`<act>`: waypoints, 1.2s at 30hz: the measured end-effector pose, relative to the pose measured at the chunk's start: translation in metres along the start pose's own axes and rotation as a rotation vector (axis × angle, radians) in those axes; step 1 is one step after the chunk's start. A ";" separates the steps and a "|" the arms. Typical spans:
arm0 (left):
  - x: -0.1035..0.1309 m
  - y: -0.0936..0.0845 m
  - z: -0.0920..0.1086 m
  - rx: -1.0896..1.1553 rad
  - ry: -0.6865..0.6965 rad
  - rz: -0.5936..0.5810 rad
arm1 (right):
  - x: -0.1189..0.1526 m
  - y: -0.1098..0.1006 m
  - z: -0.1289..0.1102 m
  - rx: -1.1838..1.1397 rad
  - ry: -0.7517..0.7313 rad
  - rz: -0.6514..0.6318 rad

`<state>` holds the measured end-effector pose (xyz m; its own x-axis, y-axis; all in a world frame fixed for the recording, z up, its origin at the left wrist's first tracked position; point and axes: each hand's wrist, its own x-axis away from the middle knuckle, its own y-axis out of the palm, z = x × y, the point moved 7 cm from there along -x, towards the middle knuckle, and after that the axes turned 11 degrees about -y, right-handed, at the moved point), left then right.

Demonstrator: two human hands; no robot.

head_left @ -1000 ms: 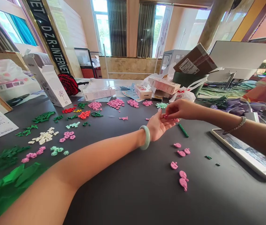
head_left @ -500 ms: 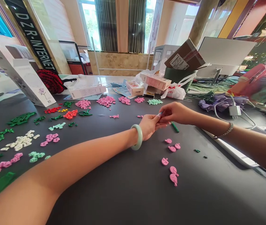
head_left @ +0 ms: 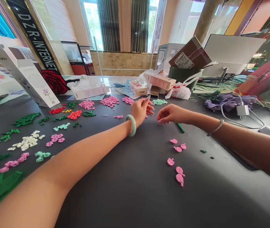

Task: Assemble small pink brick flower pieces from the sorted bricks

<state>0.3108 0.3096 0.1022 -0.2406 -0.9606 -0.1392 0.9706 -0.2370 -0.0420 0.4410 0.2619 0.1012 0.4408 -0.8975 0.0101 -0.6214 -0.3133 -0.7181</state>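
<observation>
Above the dark table, my left hand is raised near the far piles, with thumb and forefinger pinched together and the other fingers loosely curled. What it pinches, if anything, is too small to make out. To its right and apart from it, my right hand is bent with thumb and fingertips together; its contents are hidden. A dark green stick lies just beneath the right hand. Nearer me are several round pink pieces. Close behind the left hand sit a pink pile and a mint-green pile.
Sorted pieces spread across the left side, including cream pieces, red pieces and green leaves. A tall white box stands at the far left. Small boxes and a plastic bag line the back. A white charger lies right.
My hands were together and have parted. The left has moved left and away from me, toward the far piles; the right has shifted slightly left.
</observation>
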 end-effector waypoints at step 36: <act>0.010 0.017 0.001 0.169 -0.040 -0.207 | 0.007 -0.030 -0.013 -0.535 -0.172 0.637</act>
<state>0.3247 0.2955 0.1013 -0.4370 -0.8932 -0.1057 0.8890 -0.4468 0.1002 0.4543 0.2611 0.1317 -0.0319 -0.9063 -0.4215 -0.9880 0.0925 -0.1241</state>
